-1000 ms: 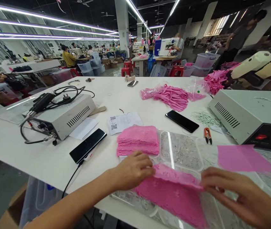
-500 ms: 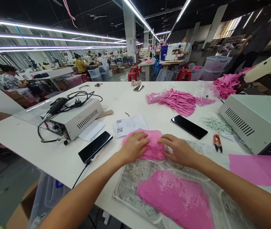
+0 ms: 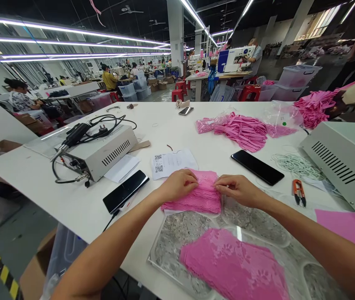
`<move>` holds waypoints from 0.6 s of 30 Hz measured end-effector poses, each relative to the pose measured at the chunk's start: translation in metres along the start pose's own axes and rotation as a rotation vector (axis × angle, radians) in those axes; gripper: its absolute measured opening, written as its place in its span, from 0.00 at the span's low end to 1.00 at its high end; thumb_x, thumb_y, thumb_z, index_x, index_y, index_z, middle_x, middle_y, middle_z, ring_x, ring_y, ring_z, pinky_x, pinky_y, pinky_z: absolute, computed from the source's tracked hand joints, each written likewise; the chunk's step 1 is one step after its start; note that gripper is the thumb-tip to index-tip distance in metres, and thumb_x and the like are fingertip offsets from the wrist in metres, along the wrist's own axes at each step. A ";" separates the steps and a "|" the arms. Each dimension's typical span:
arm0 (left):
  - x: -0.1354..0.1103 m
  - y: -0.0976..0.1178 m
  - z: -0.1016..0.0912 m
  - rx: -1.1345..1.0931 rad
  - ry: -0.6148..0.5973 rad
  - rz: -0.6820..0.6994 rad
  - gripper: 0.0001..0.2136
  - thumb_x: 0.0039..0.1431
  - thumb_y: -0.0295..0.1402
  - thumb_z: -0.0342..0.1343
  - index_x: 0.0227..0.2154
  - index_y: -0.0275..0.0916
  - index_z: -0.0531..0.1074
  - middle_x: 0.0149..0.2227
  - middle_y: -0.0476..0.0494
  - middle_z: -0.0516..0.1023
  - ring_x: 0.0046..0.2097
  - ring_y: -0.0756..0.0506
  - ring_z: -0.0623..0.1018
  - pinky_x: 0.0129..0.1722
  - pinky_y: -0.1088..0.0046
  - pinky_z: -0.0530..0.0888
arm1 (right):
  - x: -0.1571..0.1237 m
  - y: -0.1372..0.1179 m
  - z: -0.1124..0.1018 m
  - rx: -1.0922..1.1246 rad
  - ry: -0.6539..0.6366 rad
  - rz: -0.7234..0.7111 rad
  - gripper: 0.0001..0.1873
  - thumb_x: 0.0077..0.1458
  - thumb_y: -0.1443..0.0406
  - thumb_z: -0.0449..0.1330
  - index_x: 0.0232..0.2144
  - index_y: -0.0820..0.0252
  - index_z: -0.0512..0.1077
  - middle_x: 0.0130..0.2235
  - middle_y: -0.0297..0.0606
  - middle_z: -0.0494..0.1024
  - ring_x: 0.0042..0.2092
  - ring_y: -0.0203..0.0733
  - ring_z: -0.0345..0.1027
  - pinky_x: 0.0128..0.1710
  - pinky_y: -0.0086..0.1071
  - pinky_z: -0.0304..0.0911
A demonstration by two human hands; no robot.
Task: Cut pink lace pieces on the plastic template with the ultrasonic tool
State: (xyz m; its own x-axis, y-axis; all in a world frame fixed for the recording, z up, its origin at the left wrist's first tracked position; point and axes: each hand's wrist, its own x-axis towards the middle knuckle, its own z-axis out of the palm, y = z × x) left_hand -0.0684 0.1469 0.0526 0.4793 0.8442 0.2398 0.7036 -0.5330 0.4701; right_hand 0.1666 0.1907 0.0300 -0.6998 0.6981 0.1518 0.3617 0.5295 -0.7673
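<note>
A stack of pink lace pieces (image 3: 196,202) lies on the table at the far edge of a clear-covered, grey-patterned board (image 3: 172,241). My left hand (image 3: 180,184) pinches the lace near the stack's upper middle, fingers closed. At its right edge, my right hand (image 3: 238,189) has thumb and fingertips closed on the lace too. How many layers either hand holds is hidden. Closer to me, a second pile of pink lace pieces (image 3: 233,262) rests on the board, touched by neither hand. A printed paper with QR codes (image 3: 177,162) lies just behind the stack.
Left stand a grey metal box (image 3: 102,152) with a cabled handpiece and a phone (image 3: 125,191). Right are another phone (image 3: 256,167), orange thread snips (image 3: 299,193), pale elastic loops (image 3: 299,166) and a larger box (image 3: 346,162). Pink straps (image 3: 242,130) lie farther back.
Both hands have gone from resting with spread fingers on the stack to pinching its lace. The stack's layered edges show more now. The view has shifted slightly.
</note>
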 end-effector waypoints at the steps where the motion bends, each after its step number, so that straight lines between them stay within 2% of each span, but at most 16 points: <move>1: 0.001 0.000 0.000 -0.001 -0.003 -0.004 0.08 0.59 0.26 0.55 0.30 0.38 0.79 0.38 0.47 0.79 0.40 0.49 0.78 0.42 0.77 0.72 | 0.000 0.000 0.000 0.008 0.002 0.012 0.18 0.56 0.54 0.53 0.23 0.58 0.73 0.28 0.37 0.74 0.30 0.40 0.66 0.31 0.33 0.62; 5: 0.001 0.002 -0.002 0.012 -0.011 -0.012 0.09 0.60 0.25 0.54 0.29 0.38 0.78 0.36 0.48 0.79 0.40 0.50 0.78 0.42 0.78 0.72 | 0.002 -0.001 0.002 0.035 0.029 0.054 0.18 0.55 0.53 0.53 0.23 0.58 0.71 0.25 0.35 0.70 0.26 0.38 0.63 0.26 0.32 0.60; 7: 0.001 0.003 0.000 0.035 -0.005 -0.015 0.06 0.60 0.28 0.55 0.31 0.38 0.77 0.37 0.47 0.79 0.41 0.49 0.78 0.42 0.77 0.72 | 0.003 -0.002 0.001 0.045 0.053 0.065 0.18 0.55 0.52 0.53 0.24 0.58 0.71 0.25 0.35 0.70 0.27 0.38 0.63 0.26 0.32 0.61; 11: 0.000 0.001 0.008 0.132 0.046 -0.032 0.07 0.55 0.30 0.60 0.37 0.38 0.77 0.42 0.43 0.78 0.44 0.44 0.76 0.46 0.68 0.72 | 0.004 -0.008 -0.008 0.042 0.105 0.061 0.19 0.55 0.51 0.53 0.26 0.58 0.72 0.27 0.37 0.72 0.27 0.39 0.65 0.26 0.32 0.62; 15: -0.004 -0.008 0.009 0.231 0.143 -0.054 0.10 0.56 0.22 0.53 0.37 0.38 0.76 0.42 0.41 0.78 0.45 0.41 0.76 0.47 0.60 0.71 | -0.005 -0.017 -0.025 0.026 0.148 0.046 0.20 0.57 0.50 0.52 0.27 0.59 0.72 0.27 0.38 0.72 0.27 0.38 0.65 0.25 0.31 0.62; 18: -0.011 -0.011 0.004 0.255 0.195 -0.021 0.14 0.57 0.20 0.49 0.40 0.37 0.76 0.41 0.40 0.79 0.44 0.42 0.76 0.47 0.59 0.70 | -0.024 -0.024 -0.039 0.008 0.167 0.042 0.21 0.58 0.49 0.52 0.27 0.58 0.72 0.28 0.38 0.71 0.27 0.38 0.64 0.25 0.31 0.62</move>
State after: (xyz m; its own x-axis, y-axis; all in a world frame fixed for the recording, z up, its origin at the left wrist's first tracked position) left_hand -0.0788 0.1435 0.0419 0.3716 0.8369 0.4019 0.8326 -0.4919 0.2546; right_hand 0.1983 0.1801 0.0693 -0.5719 0.7903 0.2199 0.3832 0.4944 -0.7802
